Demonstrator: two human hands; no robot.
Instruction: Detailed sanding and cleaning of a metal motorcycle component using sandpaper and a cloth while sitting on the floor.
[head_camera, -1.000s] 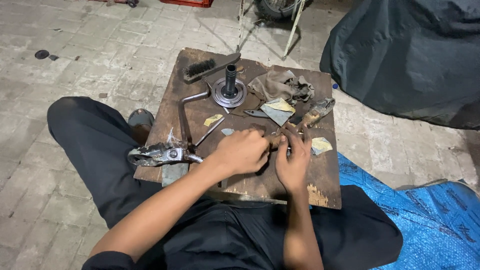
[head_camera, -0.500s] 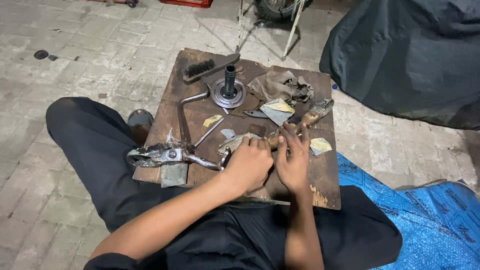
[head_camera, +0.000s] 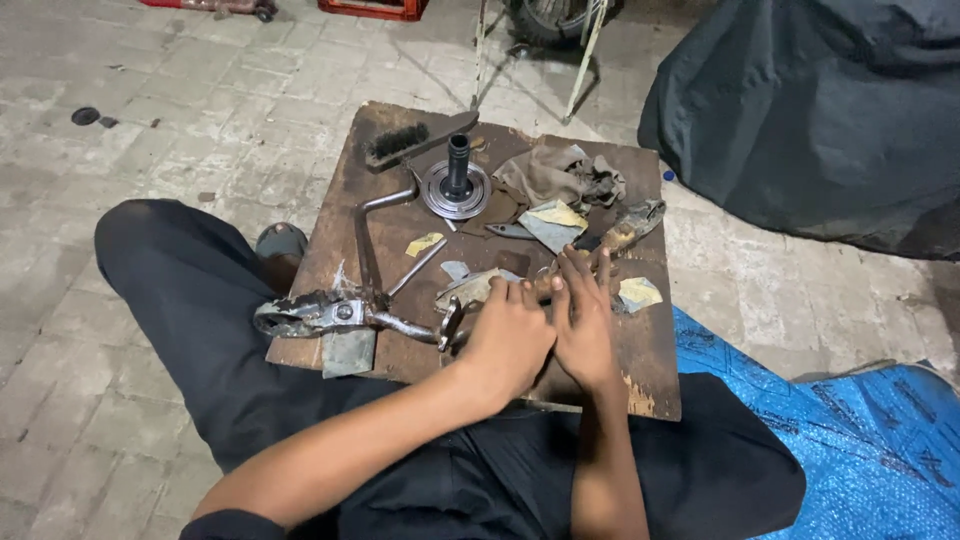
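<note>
A small pale metal part (head_camera: 478, 288) lies near the middle of the dark wooden board (head_camera: 655, 370), partly hidden under the person's fingers. The left hand (head_camera: 508, 338) curls over it, fingers bent down on it; whether it actually grips the part cannot be told. The right hand (head_camera: 585, 320) lies just beside, fingers stretched flat and close together on the board. To the left lies a bent metal lever (head_camera: 345, 313). Farther off stand a round hub with an upright shaft (head_camera: 457, 185), a brush (head_camera: 405, 142) and a crumpled rag (head_camera: 560, 175).
</note>
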